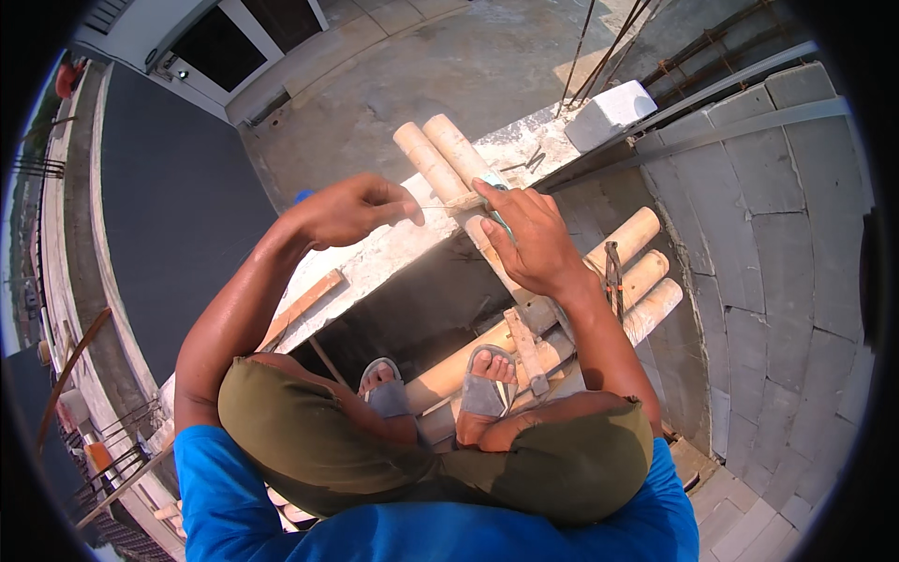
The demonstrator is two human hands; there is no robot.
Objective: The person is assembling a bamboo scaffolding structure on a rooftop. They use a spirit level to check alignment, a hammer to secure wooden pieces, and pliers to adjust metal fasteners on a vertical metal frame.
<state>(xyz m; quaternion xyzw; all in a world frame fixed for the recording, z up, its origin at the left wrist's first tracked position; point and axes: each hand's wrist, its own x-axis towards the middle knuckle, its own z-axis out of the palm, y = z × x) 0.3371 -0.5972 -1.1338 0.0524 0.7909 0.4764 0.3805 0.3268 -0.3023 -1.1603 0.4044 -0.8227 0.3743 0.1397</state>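
One wire (436,207), left hand (361,212) to poles (459,153)

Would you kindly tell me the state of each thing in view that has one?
Left hand, pinching thin strand.
Thin strand, nearly straight.
Right hand, fingers bent over upper poles; grip unclear.
Upper poles, side by side across the ledge.
Pliers, not held; jaws unclear.
Sandals, worn on both feet.
White block, resting on the ledge.
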